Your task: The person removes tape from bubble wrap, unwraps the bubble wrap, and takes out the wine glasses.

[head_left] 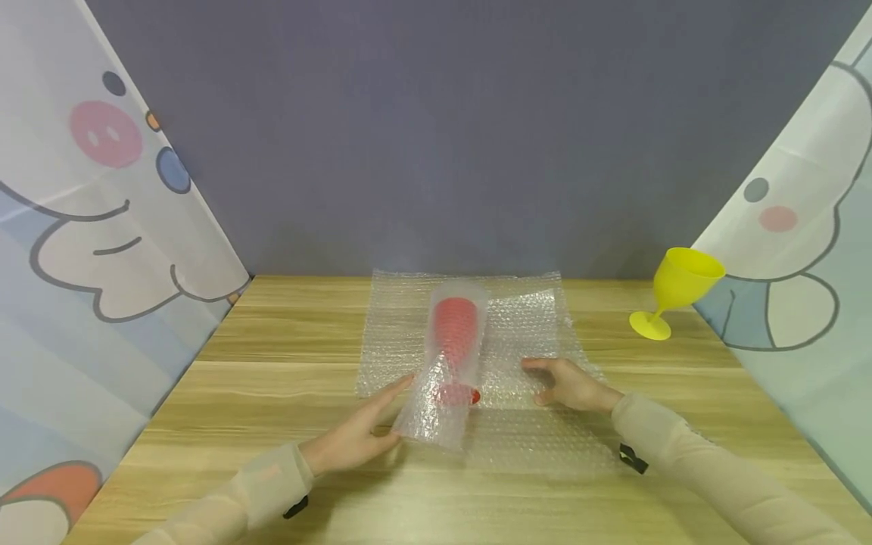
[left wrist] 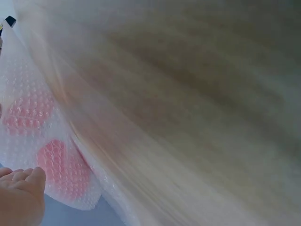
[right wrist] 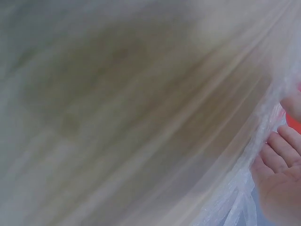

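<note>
A red goblet (head_left: 455, 325) lies under a folded layer of bubble wrap (head_left: 432, 416), its bowl toward the back and a bit of its base bare at the right. Along the roll's left side, my left hand (head_left: 357, 435) has its fingers extended and its thumb apart, at the wrap's edge. My right hand (head_left: 572, 384) is over the right part of the spread wrap, thumb and fingers apart, gripping nothing visible. In the left wrist view, red patches show through the wrap (left wrist: 28, 146). Sleeve cloth blurs much of both wrist views.
A yellow goblet (head_left: 688, 280) stands, looking tilted in this view, on the wooden table (head_left: 286, 363) at the right rear. A grey wall (head_left: 436, 136) closes the back. Printed cloth panels (head_left: 102, 250) flank both sides.
</note>
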The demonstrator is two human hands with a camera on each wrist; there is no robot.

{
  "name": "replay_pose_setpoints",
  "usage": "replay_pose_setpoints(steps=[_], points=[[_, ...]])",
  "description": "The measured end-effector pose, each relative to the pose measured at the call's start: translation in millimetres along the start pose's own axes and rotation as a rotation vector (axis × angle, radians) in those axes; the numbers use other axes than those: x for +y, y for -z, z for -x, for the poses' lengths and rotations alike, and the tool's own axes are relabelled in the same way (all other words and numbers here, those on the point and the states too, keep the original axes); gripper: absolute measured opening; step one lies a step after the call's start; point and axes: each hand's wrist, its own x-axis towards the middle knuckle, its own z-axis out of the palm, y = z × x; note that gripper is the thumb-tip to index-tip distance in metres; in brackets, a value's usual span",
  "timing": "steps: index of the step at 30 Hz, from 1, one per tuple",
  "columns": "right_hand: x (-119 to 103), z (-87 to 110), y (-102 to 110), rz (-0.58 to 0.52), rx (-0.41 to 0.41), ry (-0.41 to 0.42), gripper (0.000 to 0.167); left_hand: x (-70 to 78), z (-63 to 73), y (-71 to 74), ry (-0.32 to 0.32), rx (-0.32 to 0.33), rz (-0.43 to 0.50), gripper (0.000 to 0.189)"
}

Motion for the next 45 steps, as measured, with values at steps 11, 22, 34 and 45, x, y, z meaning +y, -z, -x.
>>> replay_pose_setpoints(steps=[11,22,34,45], points=[[0,0.0,0,0.018,0.016,0.003,0.066,-4.0,7.2,-2.1,-0.044,0.094,-0.092,0.083],[-1,-0.6,0,0.032,0.019,0.002,0.067,-3.2,11.8,4.3,-0.015,0.145,-0.067,0.084],[-1,-0.9,-2,0.044,0.023,0.030,0.065,-2.6,12.7,3.9,0.013,0.253,-0.066,0.077],[-4,0.4,-2,0.041,0.043,0.038,0.066,-2.4,16.3,0.5,0.134,0.187,0.035,0.078]])
